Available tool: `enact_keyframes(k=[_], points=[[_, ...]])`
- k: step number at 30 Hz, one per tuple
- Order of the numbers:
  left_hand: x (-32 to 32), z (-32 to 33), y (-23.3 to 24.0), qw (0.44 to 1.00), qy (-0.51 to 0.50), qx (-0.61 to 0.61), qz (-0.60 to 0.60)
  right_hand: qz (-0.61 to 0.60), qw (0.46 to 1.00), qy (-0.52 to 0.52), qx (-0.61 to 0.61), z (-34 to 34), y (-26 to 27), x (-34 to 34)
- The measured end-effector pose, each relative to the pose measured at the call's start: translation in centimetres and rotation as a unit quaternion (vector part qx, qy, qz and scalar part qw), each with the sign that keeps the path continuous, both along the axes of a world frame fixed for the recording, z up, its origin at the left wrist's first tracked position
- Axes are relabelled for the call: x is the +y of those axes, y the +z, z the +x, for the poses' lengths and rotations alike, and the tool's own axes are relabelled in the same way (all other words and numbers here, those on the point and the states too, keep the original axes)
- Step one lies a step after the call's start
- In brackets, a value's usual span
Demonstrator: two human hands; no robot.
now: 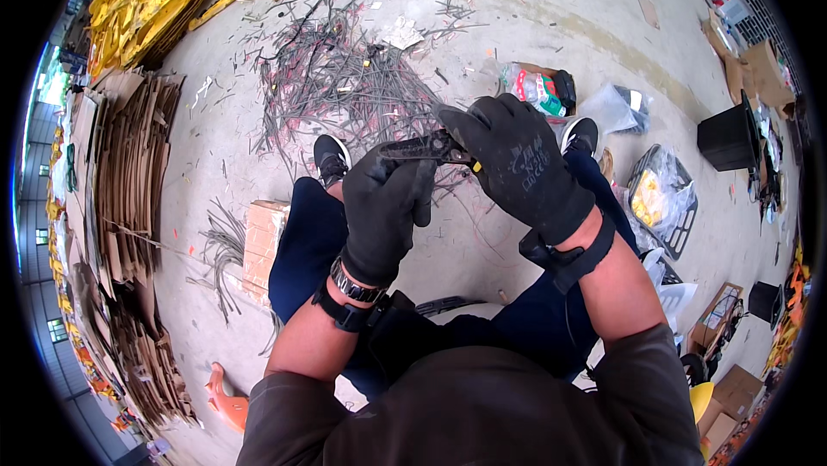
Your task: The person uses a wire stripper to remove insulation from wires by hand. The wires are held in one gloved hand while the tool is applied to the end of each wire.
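Observation:
Both hands wear black gloves and meet in front of me over the floor. My left hand (387, 207) is closed around one side of a dark hand tool (429, 147), perhaps pliers or a wire stripper. My right hand (526, 169) covers the tool's other end, where a small yellow part shows below the fingers. Whether a wire sits in the tool is hidden. Beyond the hands, a tangled heap of grey cable pieces (349, 78) with thin reddish strands lies on the concrete floor between and ahead of my shoes.
Stacked flattened cardboard (136, 175) and yellow plastic parts (148, 7) stand at the left. A brown carton (261, 243) lies beside my left leg, with cables next to it. Toward the right are a black crate (681, 233), a plastic bag (607, 107) and a black bin (727, 136).

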State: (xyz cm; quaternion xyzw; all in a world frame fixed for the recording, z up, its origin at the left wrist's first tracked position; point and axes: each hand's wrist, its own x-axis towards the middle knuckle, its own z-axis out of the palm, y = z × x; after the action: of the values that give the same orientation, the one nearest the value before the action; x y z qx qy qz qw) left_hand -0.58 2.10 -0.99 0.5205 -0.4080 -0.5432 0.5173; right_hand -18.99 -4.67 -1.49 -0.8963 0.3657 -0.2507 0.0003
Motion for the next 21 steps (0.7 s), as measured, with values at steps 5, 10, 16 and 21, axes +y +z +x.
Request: enact_keyframes(k=[5,10,16,21], points=[[0.4,0.0,-0.5,0.993,0.007,-0.089,-0.083,0.048,0.996,0.034,-0.063,-0.1,-0.4,0.3],[0.5,0.6,-0.2,0.949,-0.023,-0.246,-0.198,0.122,0.983,0.072,-0.12,-0.4,-0.8,0.8],[0.9,0.7,-0.3,0.966,-0.016,-0.198,-0.167,0.216,0.961,0.102,-0.139,-0.8,-0.6,1.1],[0.5,1.1,0.5,0.856,-0.04,-0.41,-0.313,0.246,0.944,0.13,-0.179,-0.9,-0.2,1.2]])
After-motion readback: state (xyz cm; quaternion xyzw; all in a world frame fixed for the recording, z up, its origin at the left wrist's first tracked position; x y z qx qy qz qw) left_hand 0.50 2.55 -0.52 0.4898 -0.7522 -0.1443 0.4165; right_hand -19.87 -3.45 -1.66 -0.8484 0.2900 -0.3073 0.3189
